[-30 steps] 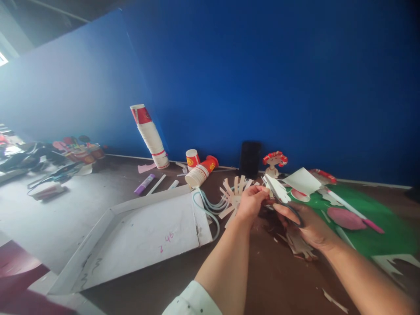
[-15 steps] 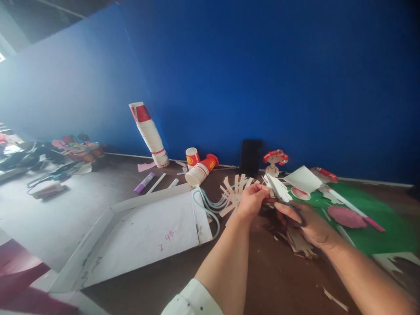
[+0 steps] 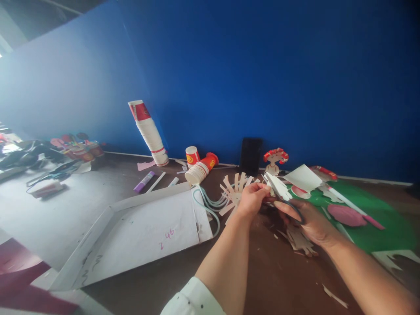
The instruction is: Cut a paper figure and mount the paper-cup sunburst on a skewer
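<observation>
The left hand [image 3: 252, 199] has its fingers pinched on the white paper [image 3: 282, 191], up over the brown counter [image 3: 262, 271]. The right hand [image 3: 308, 222] has its fingers wrapped around the scissors [image 3: 298, 211]. That paper looks light, bendy, easy to rip; best pinch its edge.

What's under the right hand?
A beige cutout shows partly on the brown tabletop. The right hand, holding black-handled scissors, covers its far part; anything else there cannot be seen.
</observation>
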The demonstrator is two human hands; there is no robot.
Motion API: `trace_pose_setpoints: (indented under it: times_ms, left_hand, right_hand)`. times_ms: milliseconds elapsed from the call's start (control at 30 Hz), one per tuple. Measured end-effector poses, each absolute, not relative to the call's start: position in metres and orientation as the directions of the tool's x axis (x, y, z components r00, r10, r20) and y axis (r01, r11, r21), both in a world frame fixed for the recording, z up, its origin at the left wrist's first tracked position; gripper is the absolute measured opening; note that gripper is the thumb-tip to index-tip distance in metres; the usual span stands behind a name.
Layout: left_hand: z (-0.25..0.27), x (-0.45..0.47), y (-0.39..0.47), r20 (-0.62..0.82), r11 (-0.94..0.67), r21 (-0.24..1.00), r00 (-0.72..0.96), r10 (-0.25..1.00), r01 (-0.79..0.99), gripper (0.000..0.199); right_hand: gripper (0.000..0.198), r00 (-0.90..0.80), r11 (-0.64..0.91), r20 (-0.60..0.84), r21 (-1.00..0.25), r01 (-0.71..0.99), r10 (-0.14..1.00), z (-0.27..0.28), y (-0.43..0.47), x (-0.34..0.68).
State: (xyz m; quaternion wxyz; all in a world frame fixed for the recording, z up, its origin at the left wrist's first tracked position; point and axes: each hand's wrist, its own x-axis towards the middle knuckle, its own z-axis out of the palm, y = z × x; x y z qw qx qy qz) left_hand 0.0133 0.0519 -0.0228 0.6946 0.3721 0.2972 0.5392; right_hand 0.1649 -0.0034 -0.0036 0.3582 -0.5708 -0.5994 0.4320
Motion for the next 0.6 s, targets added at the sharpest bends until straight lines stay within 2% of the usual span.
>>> trace_pose_setpoints:
  times_ms: [200, 467, 600]
  left_hand:
    - [-0.0215, 0.013, 0.0518, -0.022, 0.157, 0.839, 0.257, 0.966, -0.521, 0.042]
    - [-0.024, 0.0146, 0.0537, -0.004, 0.123, 0.85, 0.228, 0.974, -0.513, 0.044]
    - [-0.0248, 0.015, 0.0552, -0.002, 0.117, 0.854, 0.221, 0.975, -0.507, 0.047]
  right_hand:
    - [0.049, -0.082, -0.035, -0.071, -0.923, 0.383, 0.994, -0.005, -0.0036, 0.1639]
    - [0.04, -0.136, -0.11, -0.136, -0.977, 0.182, 0.981, -0.0097, -0.0029, 0.1643]
    - [0.039, -0.135, -0.109, -0.135, -0.977, 0.186, 0.982, -0.0113, -0.0022, 0.1656]
